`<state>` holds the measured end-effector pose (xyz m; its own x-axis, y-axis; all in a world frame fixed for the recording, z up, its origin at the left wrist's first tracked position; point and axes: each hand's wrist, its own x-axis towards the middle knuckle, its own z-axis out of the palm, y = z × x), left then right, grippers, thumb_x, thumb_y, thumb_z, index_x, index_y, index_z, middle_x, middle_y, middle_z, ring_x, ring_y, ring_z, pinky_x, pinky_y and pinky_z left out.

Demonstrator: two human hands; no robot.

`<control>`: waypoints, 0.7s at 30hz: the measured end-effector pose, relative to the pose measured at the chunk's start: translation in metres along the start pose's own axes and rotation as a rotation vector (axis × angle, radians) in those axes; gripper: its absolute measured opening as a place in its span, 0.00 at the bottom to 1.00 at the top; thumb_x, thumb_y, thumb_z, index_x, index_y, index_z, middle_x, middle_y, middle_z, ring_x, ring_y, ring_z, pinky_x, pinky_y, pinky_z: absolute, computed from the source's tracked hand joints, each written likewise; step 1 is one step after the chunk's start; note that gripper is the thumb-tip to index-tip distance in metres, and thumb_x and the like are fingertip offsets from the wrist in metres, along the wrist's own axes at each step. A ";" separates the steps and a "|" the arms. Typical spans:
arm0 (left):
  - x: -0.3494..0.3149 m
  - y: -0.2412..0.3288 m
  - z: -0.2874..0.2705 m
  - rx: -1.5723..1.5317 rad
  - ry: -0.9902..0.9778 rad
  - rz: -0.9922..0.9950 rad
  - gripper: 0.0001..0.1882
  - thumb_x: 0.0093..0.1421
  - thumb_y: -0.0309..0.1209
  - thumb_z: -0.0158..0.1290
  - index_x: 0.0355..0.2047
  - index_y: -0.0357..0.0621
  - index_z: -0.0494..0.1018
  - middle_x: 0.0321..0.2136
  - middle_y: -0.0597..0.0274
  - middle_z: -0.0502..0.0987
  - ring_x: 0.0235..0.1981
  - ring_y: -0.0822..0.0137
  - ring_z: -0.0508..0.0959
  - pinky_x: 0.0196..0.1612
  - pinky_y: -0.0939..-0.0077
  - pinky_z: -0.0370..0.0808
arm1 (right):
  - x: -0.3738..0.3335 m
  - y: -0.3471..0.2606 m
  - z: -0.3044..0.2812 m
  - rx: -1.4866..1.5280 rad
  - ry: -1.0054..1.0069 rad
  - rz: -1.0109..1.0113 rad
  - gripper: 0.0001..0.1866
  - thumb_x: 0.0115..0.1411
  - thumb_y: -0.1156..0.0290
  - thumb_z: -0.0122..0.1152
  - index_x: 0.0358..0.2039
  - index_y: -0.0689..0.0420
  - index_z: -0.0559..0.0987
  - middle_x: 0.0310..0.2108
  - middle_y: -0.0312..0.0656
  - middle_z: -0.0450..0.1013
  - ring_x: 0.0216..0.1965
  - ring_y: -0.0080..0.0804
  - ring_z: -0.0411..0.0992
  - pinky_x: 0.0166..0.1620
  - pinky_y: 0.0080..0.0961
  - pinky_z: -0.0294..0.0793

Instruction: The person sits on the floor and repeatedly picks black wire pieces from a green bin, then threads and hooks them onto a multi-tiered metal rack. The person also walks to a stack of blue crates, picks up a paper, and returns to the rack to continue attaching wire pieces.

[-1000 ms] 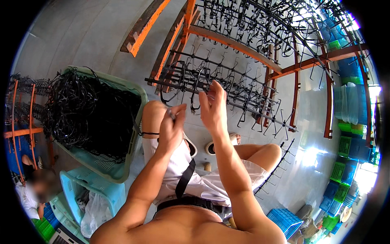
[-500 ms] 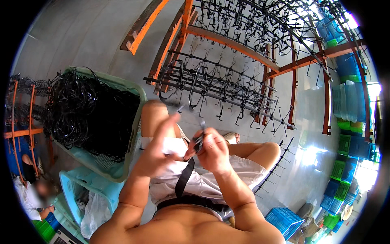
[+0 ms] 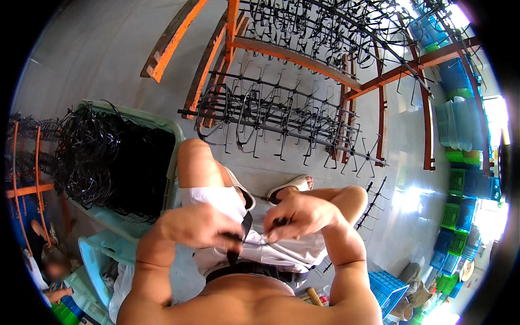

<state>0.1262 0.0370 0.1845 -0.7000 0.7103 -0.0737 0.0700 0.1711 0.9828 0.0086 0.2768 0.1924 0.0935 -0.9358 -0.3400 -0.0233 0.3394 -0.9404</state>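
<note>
Both my hands are in front of my lap with their fingertips close together. My left hand (image 3: 197,225), smeared by motion, is curled around a small dark piece (image 3: 232,236) whose kind I cannot make out. My right hand (image 3: 298,219) is closed on a dark-handled tool (image 3: 280,221); its thin, pale metal tip (image 3: 264,238) points toward the left hand. Whether the two pieces touch is too blurred to tell. Below them a black strap (image 3: 233,255) hangs from my waist over the white shorts (image 3: 290,252).
A large pale-green crate (image 3: 176,135) full of tangled black strips (image 3: 89,146) stands at my left, beside a light-blue basket (image 3: 89,252). Ahead, an orange rack (image 3: 295,57) holds black hooked bars (image 3: 287,127). A blue crate (image 3: 387,290) lies at lower right. Another person (image 3: 51,276) sits far left.
Both hands have come down nearer my waist, and the right hand has turned its tool tip from pointing forward to pointing leftward. The left fingers, spread earlier, are now curled in.
</note>
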 end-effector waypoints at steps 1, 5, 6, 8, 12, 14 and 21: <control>0.004 -0.005 -0.005 0.109 0.295 0.038 0.16 0.49 0.32 0.62 0.37 0.41 0.73 0.33 0.56 0.75 0.32 0.57 0.76 0.35 0.70 0.72 | -0.011 0.003 -0.007 0.292 0.058 0.047 0.11 0.57 0.66 0.61 0.33 0.62 0.76 0.22 0.40 0.74 0.19 0.25 0.71 0.22 0.20 0.70; 0.036 -0.038 0.000 0.442 1.095 0.053 0.22 0.49 0.26 0.61 0.44 0.37 0.67 0.33 0.55 0.72 0.30 0.60 0.73 0.36 0.71 0.73 | -0.033 0.020 -0.033 1.003 0.835 -0.660 0.17 0.66 0.59 0.45 0.37 0.62 0.69 0.22 0.39 0.66 0.17 0.25 0.65 0.18 0.24 0.71; 0.048 -0.047 0.012 0.225 1.085 0.019 0.22 0.50 0.25 0.60 0.44 0.37 0.67 0.33 0.55 0.72 0.31 0.61 0.73 0.35 0.72 0.73 | -0.033 0.023 -0.037 1.102 1.079 -0.556 0.18 0.66 0.56 0.43 0.36 0.59 0.70 0.24 0.35 0.63 0.20 0.23 0.62 0.24 0.27 0.74; 0.071 -0.064 0.027 0.068 0.950 -0.050 0.21 0.53 0.24 0.58 0.46 0.36 0.65 0.37 0.52 0.71 0.32 0.62 0.74 0.34 0.75 0.74 | -0.014 0.034 -0.053 1.264 0.990 -0.651 0.17 0.66 0.55 0.43 0.35 0.57 0.70 0.27 0.35 0.64 0.25 0.22 0.64 0.30 0.29 0.76; 0.120 -0.091 0.040 0.295 1.041 -0.176 0.25 0.53 0.26 0.57 0.50 0.37 0.63 0.40 0.52 0.71 0.38 0.58 0.74 0.38 0.71 0.75 | 0.054 0.049 -0.072 1.224 1.313 -0.273 0.15 0.65 0.57 0.48 0.33 0.57 0.69 0.26 0.35 0.64 0.25 0.25 0.66 0.33 0.36 0.78; 0.132 -0.096 0.037 0.436 1.045 -0.172 0.28 0.52 0.26 0.58 0.52 0.39 0.62 0.39 0.51 0.71 0.38 0.54 0.73 0.39 0.67 0.73 | 0.071 0.050 -0.075 1.255 1.331 -0.244 0.14 0.64 0.58 0.50 0.31 0.57 0.68 0.25 0.37 0.65 0.25 0.29 0.70 0.29 0.34 0.80; 0.128 -0.085 0.032 0.802 1.005 -0.183 0.16 0.52 0.34 0.57 0.39 0.40 0.70 0.37 0.54 0.70 0.39 0.57 0.70 0.47 0.59 0.62 | 0.037 0.044 -0.058 1.349 1.290 -0.523 0.13 0.64 0.60 0.51 0.31 0.58 0.69 0.26 0.40 0.69 0.21 0.26 0.67 0.26 0.25 0.77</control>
<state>0.0529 0.1353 0.0859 -0.9435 -0.1268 0.3062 0.0757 0.8172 0.5714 -0.0463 0.2518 0.1375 -0.8528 -0.2354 -0.4661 0.4804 -0.7035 -0.5237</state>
